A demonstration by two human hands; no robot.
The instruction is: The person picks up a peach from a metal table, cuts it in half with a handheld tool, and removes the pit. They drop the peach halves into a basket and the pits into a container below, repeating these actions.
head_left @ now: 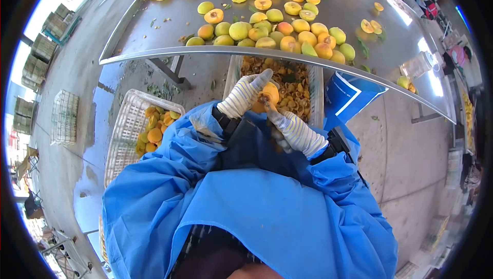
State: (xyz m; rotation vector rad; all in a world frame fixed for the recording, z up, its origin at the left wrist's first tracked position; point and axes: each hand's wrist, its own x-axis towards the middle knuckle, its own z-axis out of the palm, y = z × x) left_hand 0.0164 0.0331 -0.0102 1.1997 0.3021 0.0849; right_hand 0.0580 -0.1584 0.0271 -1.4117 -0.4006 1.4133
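The fruit [269, 95], orange-yellow & round, sits in the left hand [245, 94], whose striped-glove fingers are wrapped round its left side and top. It's held in the air, just below the near edge of the table [354, 1] and over the pit crate [317, 94]. The right hand [292, 129], gloved the same, is just beneath w/ fingers curled in narrow and a fingertip against the fruit's underside; can't tell if it grips anything of its own. Both hands are close in front of the person's blue coat [246, 202]. The pit crate is a white mesh one under the table's near edge, full of brown pits [292, 81]. To its left, apart from it, a 2nd crate [126, 119] holds orange halves [151, 130] heaped toward its near-right corner. To the right of the pit crate, touching or nearly so, stands a blue box [344, 96]. Up on the table, a pile [277, 32] of whole yellow-green & orange fruit crowds the near edge at mid-table, w/ more strewn toward the far edge, and a few cut pieces [371, 26] lie toward the right edge. A clear jug [418, 64] stands near the table's near-right corner.
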